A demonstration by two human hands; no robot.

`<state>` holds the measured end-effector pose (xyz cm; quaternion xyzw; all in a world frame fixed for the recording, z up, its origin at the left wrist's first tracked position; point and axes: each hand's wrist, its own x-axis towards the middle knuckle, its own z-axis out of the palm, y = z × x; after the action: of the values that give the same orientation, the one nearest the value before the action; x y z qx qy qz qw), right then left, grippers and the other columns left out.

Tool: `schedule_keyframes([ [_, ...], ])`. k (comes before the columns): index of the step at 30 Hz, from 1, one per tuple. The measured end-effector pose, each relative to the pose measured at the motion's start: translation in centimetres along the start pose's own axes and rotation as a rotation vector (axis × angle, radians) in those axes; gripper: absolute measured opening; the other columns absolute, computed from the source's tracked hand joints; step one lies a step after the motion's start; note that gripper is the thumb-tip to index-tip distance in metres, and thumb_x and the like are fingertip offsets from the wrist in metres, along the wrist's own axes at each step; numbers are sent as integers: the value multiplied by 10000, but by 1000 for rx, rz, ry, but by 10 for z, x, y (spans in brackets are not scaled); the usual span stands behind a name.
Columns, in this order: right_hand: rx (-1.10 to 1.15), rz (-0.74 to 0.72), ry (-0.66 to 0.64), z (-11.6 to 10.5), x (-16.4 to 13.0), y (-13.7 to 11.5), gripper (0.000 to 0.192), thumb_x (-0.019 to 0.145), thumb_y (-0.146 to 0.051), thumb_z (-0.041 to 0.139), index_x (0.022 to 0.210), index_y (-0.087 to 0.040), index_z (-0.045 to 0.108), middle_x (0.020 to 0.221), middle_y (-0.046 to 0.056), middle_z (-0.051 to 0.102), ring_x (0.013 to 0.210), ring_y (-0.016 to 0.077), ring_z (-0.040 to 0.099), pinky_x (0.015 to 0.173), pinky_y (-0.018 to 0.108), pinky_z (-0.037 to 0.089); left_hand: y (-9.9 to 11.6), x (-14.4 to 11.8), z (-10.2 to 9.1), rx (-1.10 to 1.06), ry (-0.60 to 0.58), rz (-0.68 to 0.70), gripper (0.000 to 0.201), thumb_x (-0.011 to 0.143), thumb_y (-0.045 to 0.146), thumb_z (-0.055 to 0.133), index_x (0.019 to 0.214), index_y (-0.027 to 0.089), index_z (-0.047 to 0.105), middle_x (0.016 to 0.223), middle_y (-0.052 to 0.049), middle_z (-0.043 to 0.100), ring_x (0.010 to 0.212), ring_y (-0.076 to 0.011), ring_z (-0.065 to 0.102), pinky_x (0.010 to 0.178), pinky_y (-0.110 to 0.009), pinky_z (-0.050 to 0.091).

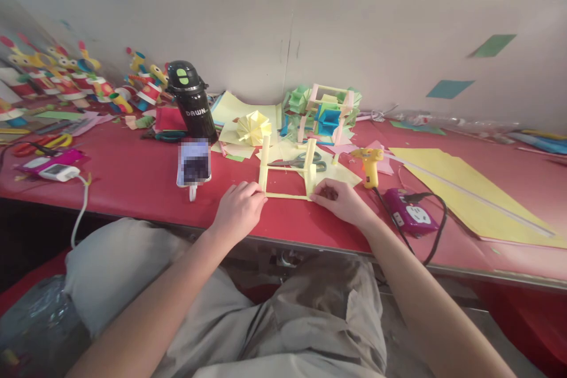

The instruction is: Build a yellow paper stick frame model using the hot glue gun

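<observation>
Likely risk: left hand (pixel 239 208) and right hand (pixel 341 199) each pinch a near bottom corner of the yellow paper frame (pixel 287 172) on the desk (pixel 133 177), so uneven squeeze could buckle its posts toward the scissors (pixel 301 160) behind.

Pale yellow paper frame (pixel 286 177), built of rolled paper sticks. Standing on the red desk (pixel 133 180) near its front edge. Two thicker upright posts, left and right, joined by a thin crossbar about midway up and another thin bar along the bottom, forming a rough rectangle. Posts upright, tops free. Pinched at the lower left corner by the left hand (pixel 238 208) and at the lower right corner by the right hand (pixel 343 202).
</observation>
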<state>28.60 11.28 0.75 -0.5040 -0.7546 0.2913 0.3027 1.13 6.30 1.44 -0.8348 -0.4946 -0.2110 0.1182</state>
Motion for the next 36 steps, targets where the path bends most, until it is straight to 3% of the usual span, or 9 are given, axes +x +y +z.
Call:
schedule_keyframes([
  [6,-221,-172,89,4,-14,-11,136,894,-295,585,840,-199,664,837,40,632,691,156,560,663,293,481,8,-7,-11,59,-71,9,256,933,214,475,1039,145,698,977,-81,683,885,-222,590,716,-376,431],
  [11,-555,-297,150,13,-34,-20,261,941,-180,466,1042,-211,705,1006,88,641,914,213,611,770,318,505,12,-11,-14,77,-107,0,306,921,216,472,1141,124,664,1021,-95,679,923,-238,591,746,-390,443],
  [19,-917,-229,64,22,-50,-41,387,844,-72,462,1172,-154,649,1198,132,610,1041,275,556,801,379,473,17,-14,-15,66,-133,-15,380,949,253,430,1264,127,601,1147,-121,656,1003,-262,588,804,-418,457],
  [28,-870,-290,74,27,-54,-37,455,835,-46,405,1242,-151,582,1294,152,589,1072,318,551,798,440,505,21,-16,-12,74,-135,-18,404,938,271,427,1289,127,568,1169,-138,647,1005,-289,573,821,-439,449],
  [36,-663,-298,109,31,-55,-28,420,917,-100,365,1271,-125,590,1339,149,575,1173,287,564,959,432,516,22,-14,-11,18,-118,-27,361,944,270,427,1224,120,598,1276,-154,601,1148,-306,542,889,-444,458],
])
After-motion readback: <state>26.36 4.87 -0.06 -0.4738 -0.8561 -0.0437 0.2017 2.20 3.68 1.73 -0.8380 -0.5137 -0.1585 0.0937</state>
